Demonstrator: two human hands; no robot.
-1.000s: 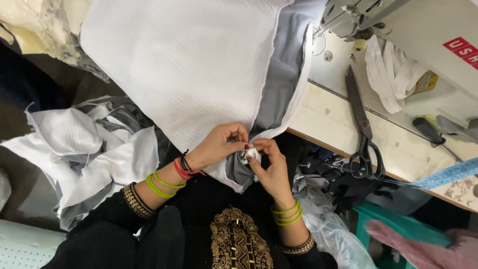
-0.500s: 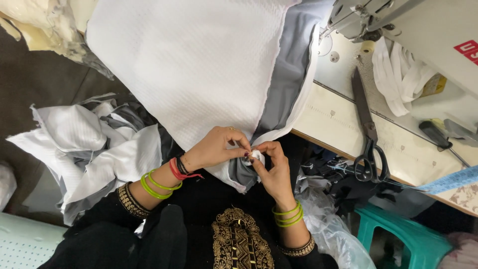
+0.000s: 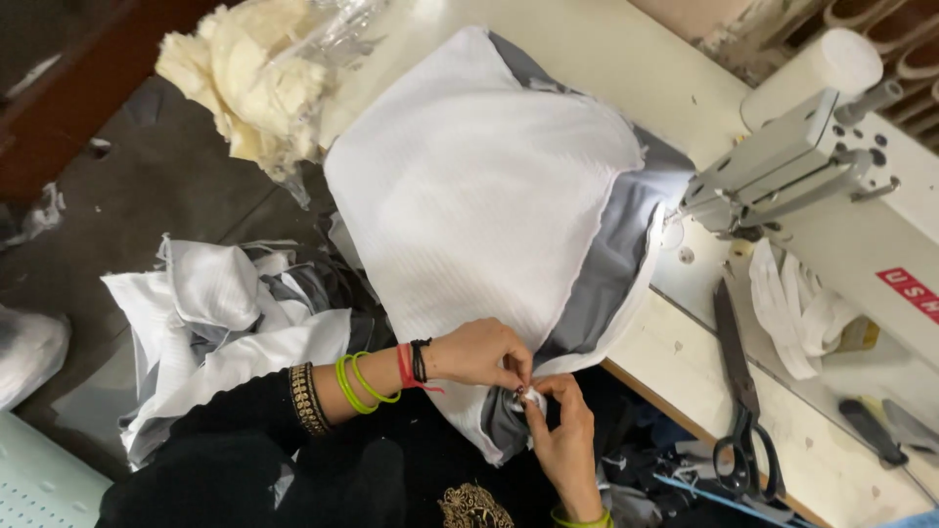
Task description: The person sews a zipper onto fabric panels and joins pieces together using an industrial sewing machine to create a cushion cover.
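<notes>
Cream sewing table (image 3: 685, 362) carries draped white-and-grey fabric (image 3: 489, 196); at its hanging lower edge, left hand (image 3: 479, 354) and right hand (image 3: 562, 435) pinch one small fold, fingers closed; scissors (image 3: 743, 401) lie well apart

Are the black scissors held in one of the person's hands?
No, the black scissors lie untouched on the sewing table, while the left hand and the right hand both pinch the white and grey fabric.
</notes>
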